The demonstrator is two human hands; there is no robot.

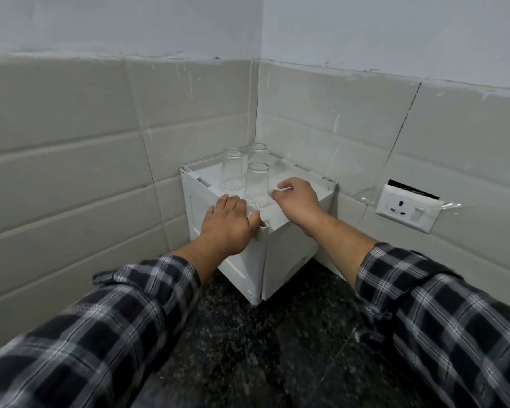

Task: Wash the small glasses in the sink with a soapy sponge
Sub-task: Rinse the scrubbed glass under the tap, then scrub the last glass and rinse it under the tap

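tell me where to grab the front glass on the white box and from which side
Grip the front glass round its mid wall, coming from the front right, where the right hand is. It stands narrow end up on the white box, so a pinch at the top may slip; two other glasses crowd behind it and the left hand covers its lower left.

I can read nothing here: no words, brand, number or sign. The white box (286, 251) under the left hand (228, 223) and right hand (299, 201) shows only plain faces. The wall socket (407, 209), off to the right of the right hand, is too small to show whether it bears any marking.
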